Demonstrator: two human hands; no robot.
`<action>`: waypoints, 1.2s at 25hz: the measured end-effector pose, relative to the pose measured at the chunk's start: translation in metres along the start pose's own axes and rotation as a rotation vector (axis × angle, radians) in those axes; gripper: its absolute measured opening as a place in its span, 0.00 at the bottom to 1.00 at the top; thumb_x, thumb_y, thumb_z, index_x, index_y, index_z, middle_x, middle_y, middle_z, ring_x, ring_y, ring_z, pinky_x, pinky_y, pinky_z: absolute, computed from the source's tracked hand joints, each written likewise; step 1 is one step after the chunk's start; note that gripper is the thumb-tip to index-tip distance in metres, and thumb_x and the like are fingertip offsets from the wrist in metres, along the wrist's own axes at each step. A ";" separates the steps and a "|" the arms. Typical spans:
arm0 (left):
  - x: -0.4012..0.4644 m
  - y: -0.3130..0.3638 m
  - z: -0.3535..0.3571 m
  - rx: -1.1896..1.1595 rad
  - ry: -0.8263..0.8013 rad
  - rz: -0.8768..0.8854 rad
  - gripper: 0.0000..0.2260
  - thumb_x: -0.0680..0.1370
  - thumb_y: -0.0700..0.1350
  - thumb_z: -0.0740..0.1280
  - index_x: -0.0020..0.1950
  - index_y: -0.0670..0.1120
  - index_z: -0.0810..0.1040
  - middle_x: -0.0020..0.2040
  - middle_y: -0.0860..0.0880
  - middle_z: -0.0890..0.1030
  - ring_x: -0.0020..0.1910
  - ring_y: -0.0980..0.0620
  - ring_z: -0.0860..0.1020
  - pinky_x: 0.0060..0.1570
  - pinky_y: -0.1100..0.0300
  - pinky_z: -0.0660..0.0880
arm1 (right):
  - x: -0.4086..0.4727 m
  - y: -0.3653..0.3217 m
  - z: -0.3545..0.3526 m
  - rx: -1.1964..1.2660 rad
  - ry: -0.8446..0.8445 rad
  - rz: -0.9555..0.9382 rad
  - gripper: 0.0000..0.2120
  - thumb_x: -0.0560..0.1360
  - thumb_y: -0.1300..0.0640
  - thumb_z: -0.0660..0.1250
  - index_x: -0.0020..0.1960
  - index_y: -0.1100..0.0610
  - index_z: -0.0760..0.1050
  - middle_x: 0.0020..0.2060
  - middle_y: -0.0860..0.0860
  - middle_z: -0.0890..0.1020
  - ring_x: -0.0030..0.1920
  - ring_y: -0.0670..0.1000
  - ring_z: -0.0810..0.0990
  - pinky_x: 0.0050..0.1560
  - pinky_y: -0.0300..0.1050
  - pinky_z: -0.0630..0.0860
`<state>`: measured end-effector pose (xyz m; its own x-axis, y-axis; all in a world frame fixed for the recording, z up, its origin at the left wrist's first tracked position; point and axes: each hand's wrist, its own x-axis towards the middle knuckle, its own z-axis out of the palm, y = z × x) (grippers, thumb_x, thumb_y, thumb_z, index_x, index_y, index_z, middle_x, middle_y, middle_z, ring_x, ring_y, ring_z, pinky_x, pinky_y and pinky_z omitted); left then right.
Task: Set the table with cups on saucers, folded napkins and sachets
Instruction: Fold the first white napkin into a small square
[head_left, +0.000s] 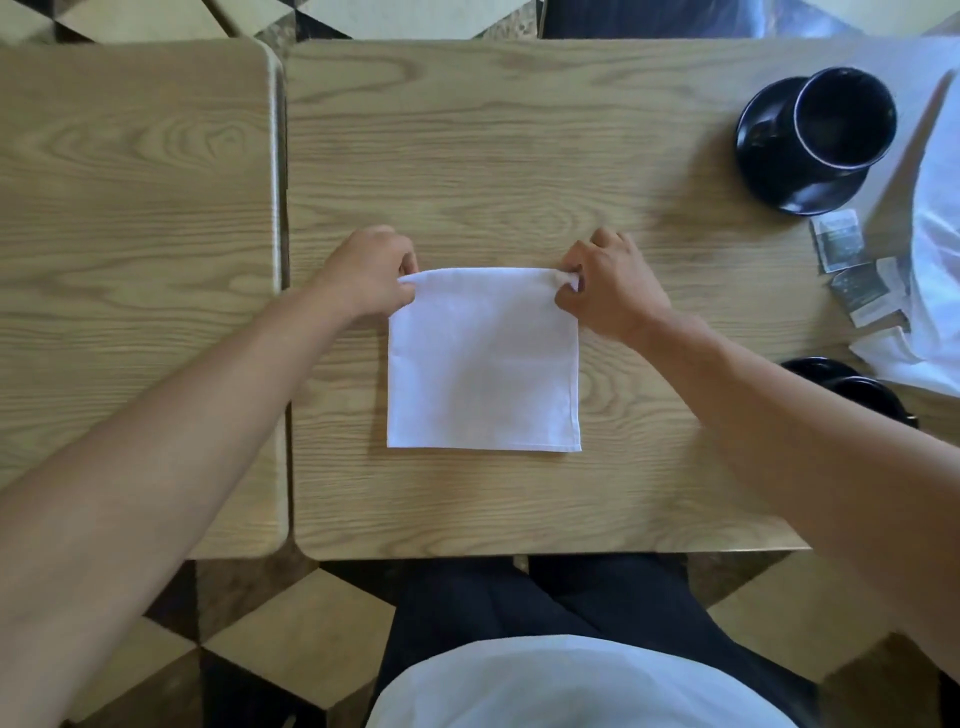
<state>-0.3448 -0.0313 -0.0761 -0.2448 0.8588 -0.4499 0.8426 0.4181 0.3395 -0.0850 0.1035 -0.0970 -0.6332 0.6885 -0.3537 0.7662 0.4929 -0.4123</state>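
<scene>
At the far left stood a second desk (135, 260), bare wood, pushed edge to edge against the main desk (519, 145), with only a thin seam between them. Both sat on a floor (171, 660) of black and cream tiles.

The left hand (369, 275) reached in across that seam and pinched the far left corner of the napkin (483, 364) between thumb and fingers. The napkin was white and folded into a near square; it lay flat near the middle of the main desk, its near edge straight and its far edge slightly lifted where the hands held it. The right hand (608, 286) gripped the far right corner in the same way, a small bunch of cloth showing between thumb and forefinger.

Further right, near the far corner, a black cup (841, 119) stood on a black saucer (769, 171), well apart from the napkin. Just nearer than the saucer lay a few sachets (857, 270), grey and white, overlapping one another. They touched the edge of a heap of white cloth (935, 270) that ran along the right edge of the desk. A second saucer (852, 384), also black, peeked out behind the right forearm; whether a cup stood on it could not be told.

At the bottom, dark trousers (519, 613) and a white apron (561, 686) showed by the desk's near edge.
</scene>
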 end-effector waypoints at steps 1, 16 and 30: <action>0.000 0.001 -0.006 -0.028 -0.024 -0.015 0.03 0.72 0.39 0.70 0.45 0.45 0.81 0.47 0.47 0.76 0.47 0.47 0.75 0.44 0.58 0.66 | 0.001 0.002 -0.002 0.042 -0.013 -0.002 0.10 0.72 0.58 0.70 0.53 0.57 0.80 0.52 0.55 0.76 0.54 0.57 0.74 0.52 0.43 0.68; -0.052 0.031 -0.151 -0.563 0.803 0.188 0.04 0.76 0.46 0.74 0.48 0.50 0.83 0.42 0.55 0.84 0.42 0.60 0.82 0.46 0.64 0.78 | -0.010 -0.066 -0.170 0.679 0.468 -0.146 0.07 0.76 0.60 0.73 0.51 0.49 0.83 0.42 0.39 0.85 0.45 0.34 0.83 0.47 0.28 0.76; -0.178 -0.017 0.127 0.013 0.362 0.617 0.05 0.81 0.37 0.64 0.48 0.39 0.79 0.64 0.37 0.79 0.74 0.40 0.69 0.71 0.38 0.68 | -0.175 0.036 0.050 0.091 0.150 -0.438 0.08 0.71 0.71 0.73 0.46 0.61 0.80 0.63 0.57 0.81 0.72 0.55 0.74 0.72 0.59 0.71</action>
<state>-0.2541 -0.2292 -0.1068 0.1362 0.9828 0.1244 0.8840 -0.1773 0.4326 0.0483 -0.0261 -0.0921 -0.8670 0.4983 -0.0078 0.4134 0.7103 -0.5698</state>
